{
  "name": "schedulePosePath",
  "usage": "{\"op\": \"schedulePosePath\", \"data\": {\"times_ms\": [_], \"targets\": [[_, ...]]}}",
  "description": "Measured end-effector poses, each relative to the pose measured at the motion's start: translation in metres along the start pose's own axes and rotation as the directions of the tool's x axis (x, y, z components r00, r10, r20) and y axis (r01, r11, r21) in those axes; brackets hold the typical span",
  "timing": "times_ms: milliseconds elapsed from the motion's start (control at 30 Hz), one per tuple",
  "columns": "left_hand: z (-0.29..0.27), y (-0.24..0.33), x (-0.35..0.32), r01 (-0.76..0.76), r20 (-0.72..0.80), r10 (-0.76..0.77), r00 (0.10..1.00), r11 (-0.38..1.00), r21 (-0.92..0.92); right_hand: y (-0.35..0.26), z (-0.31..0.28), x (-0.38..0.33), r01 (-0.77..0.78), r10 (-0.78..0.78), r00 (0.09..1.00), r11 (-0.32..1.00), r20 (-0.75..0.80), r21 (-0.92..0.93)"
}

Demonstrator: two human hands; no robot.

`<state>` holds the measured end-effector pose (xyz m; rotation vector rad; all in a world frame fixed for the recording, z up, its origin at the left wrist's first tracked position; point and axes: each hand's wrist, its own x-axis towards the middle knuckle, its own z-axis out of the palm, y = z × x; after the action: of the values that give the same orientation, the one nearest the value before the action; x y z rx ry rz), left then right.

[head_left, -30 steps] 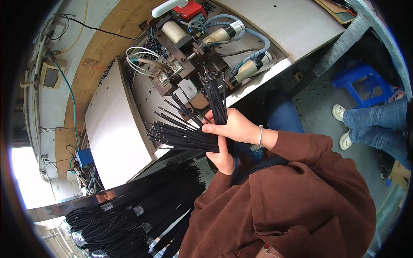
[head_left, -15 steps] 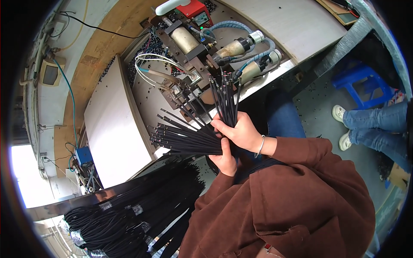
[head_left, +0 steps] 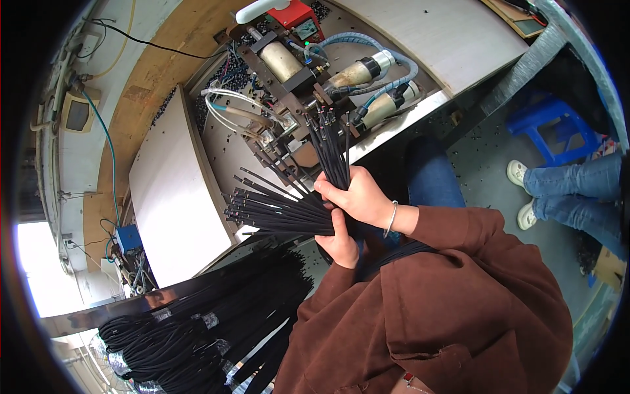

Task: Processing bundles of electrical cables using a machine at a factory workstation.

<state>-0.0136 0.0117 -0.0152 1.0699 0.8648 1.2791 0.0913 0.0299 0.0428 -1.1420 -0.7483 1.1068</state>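
Note:
My right hand, with a thin bracelet on the wrist, grips a small bunch of black cables whose ends point up at the jaws of a small bench machine. Just below it, my left hand holds a larger fanned bundle of black cables with their tips spread out to the left over the bench. The two hands touch each other. Both sleeves are brown.
The machine has metal cylinders, grey hoses and a red part at the back. A white panel lies left of it. A big heap of black cables sits at the lower left. Another person's legs and a blue stool are at the right.
My right hand has carried its bunch of cables up and to the right, closer to the machine's jaws. The left hand has followed with the fanned bundle.

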Motion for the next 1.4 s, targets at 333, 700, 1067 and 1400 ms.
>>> {"op": "schedulePosePath", "data": {"times_ms": [333, 700, 1067, 1400], "targets": [[0.004, 0.0, -0.003, -0.014, -0.011, 0.013, 1.0, 1.0, -0.012, 0.005, -0.007, 0.001, 0.07, -0.062, 0.987, 0.996, 0.15, -0.051], [0.002, -0.002, 0.002, -0.006, -0.007, 0.005, 1.0, 1.0, -0.011, 0.001, -0.003, -0.001, 0.041, -0.042, 0.999, 0.999, 0.032, 0.011], [0.007, 0.004, 0.009, 0.022, -0.08, -0.027, 0.996, 0.998, -0.063, 0.008, 0.002, 0.01, 0.003, -0.003, 1.0, 1.0, -0.007, 0.013], [0.006, 0.001, 0.008, 0.002, -0.05, -0.004, 0.999, 0.999, -0.033, -0.002, -0.004, 0.01, -0.046, 0.054, 0.992, 0.996, 0.112, -0.073]]}}
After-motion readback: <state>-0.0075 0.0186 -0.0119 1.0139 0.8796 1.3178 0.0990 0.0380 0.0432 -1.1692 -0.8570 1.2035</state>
